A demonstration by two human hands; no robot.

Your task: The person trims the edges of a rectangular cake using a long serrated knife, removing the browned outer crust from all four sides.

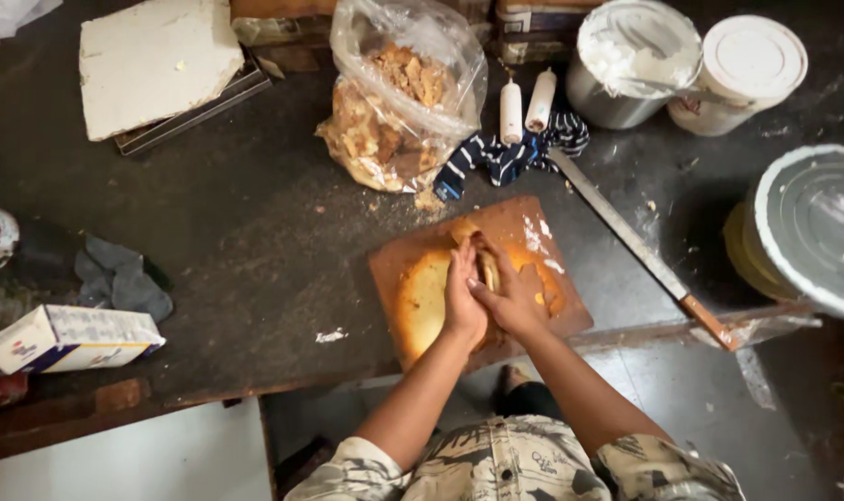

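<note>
A round yellow sponge cake (422, 301) lies on a brown board (533, 237) at the near edge of the dark table. My left hand (462, 289) and my right hand (510, 295) meet over the cake's middle. Both press together on a piece of cake (487, 267), with the fingers pointing away from me. The palms hide most of that piece. A long knife (626, 239) with a wooden handle lies on the table to the right of the board, apart from both hands.
A clear plastic bag of cake crumbs (399, 102) stands behind the board, beside a striped cloth (510, 153) and two white tubes (524, 104). Metal tins and lidded tubs (682, 65) fill the right side. A white slab (153, 60), a grey rag (120, 278) and a carton (69, 339) lie left.
</note>
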